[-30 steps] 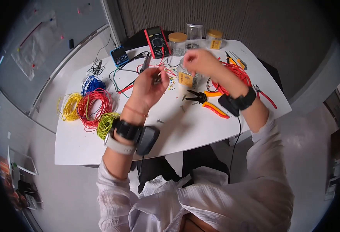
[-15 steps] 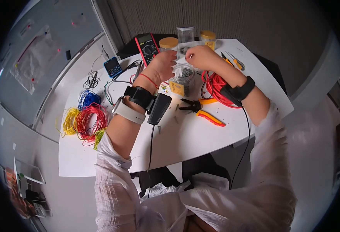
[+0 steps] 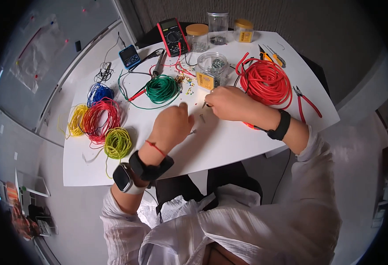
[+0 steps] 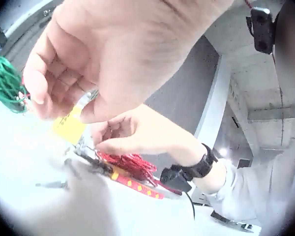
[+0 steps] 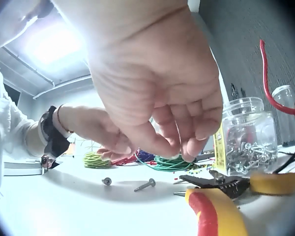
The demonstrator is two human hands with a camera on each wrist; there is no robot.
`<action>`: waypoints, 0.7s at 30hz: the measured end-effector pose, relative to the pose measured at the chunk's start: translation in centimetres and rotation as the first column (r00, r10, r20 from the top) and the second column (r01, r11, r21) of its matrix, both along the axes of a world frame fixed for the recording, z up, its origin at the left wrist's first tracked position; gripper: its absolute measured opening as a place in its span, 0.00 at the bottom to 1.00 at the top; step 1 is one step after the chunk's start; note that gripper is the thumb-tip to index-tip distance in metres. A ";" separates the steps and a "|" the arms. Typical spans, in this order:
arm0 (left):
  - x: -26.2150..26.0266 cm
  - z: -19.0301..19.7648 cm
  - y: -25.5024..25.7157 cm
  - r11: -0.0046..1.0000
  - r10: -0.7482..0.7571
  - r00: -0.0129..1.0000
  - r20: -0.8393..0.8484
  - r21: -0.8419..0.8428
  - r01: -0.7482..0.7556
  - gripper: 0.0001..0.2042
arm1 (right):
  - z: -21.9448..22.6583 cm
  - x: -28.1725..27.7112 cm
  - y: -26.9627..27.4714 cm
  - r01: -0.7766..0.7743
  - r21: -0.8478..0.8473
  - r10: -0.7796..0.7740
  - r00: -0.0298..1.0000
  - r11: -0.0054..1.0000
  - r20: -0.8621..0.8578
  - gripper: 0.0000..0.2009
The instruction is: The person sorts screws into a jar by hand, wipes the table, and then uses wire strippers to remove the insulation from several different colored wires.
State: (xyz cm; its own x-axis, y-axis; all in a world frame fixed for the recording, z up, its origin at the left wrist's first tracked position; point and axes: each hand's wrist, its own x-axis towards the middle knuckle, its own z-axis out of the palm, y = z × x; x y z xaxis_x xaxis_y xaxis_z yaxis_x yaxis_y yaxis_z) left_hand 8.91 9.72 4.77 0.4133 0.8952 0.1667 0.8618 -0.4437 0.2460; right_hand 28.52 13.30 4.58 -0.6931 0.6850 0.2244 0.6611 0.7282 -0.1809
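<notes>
In the middle of the head view I am having the right hand [image 3: 230, 104] hanging low over the surface [image 3: 83, 172]. Its fingers are bending inward, with the thumb close to the fingertips, and I cannot tell whether they are pinching anything. Just left of it, the left hand [image 3: 172, 126] is hovering, its fingers curling loosely and leaving a gap before the thumb.

Between the hands a few loose screws are lying; in the right wrist view I am seeing one screw [image 5: 145, 185] lying on its side at lower centre, and another screw [image 5: 106, 181] is showing its head to the camera, to its left. Pliers with yellow and red handles [image 5: 214, 216] are lying below the right hand, filling the lower right of that view. Behind them the lidless jar [image 5: 250, 150] is standing upright, holding many more screws.

Above the left hand in the head view, the green wire coil [image 3: 162, 89] is lying near scattered coloured bits [image 3: 187, 84]. Further left, blue wire [image 3: 100, 95], yellow wire [image 3: 76, 121], red wire [image 3: 101, 121] and yellow-green wire [image 3: 118, 143] are sitting close together. A thick red cable [image 3: 269, 84] is coiling at upper right, and the red meter [image 3: 173, 39] is leaning at upper centre.
</notes>
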 end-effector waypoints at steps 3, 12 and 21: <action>-0.4 -2.1 -1.9 1.000 -0.002 0.999 -0.043 0.017 0.003 0.13 | 0.4 1.0 -1.2 0.142 0.017 -0.143 0.984 0.990 0.110 0.05; -0.5 -4.3 -2.1 0.961 -0.252 0.945 -0.207 0.060 0.269 0.10 | -1.1 2.4 -2.3 0.299 -0.011 -0.294 0.944 0.954 0.147 0.10; 1.6 -3.4 1.3 1.000 -0.019 0.985 0.172 0.002 0.018 0.11 | -1.6 2.8 -2.7 0.297 0.094 -0.298 0.954 0.950 0.001 0.06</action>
